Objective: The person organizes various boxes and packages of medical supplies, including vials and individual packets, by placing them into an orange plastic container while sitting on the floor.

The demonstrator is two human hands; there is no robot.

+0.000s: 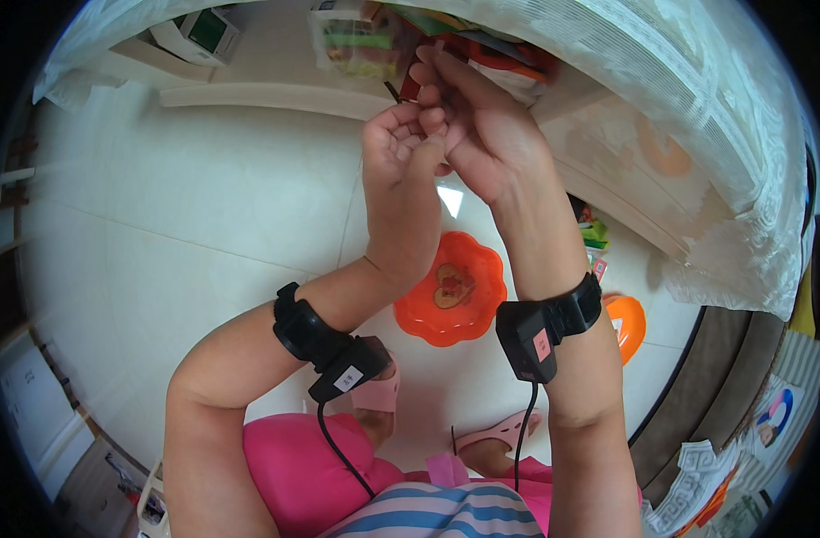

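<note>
My left hand (404, 175) is raised in front of an opening in a pale cabinet (262, 97), its fingers curled and meeting the fingers of my right hand. My right hand (487, 128) is palm up with partly bent fingers, close before red and dark items in the opening. Whether something small lies between the fingertips I cannot tell. Below my hands, an orange scalloped plastic bowl (474, 316) with a printed pattern stands on the tiled floor. Each forearm bears a black strapped device with a cable.
A clear plastic bag (359, 50) of colourful things and a white box (198, 37) are in the cabinet. A sheer white cloth (706, 101) hangs over it. Another orange container (628, 326) stands right, beside a brown cushioned edge (706, 376). Pink slippers (497, 430) are on my feet.
</note>
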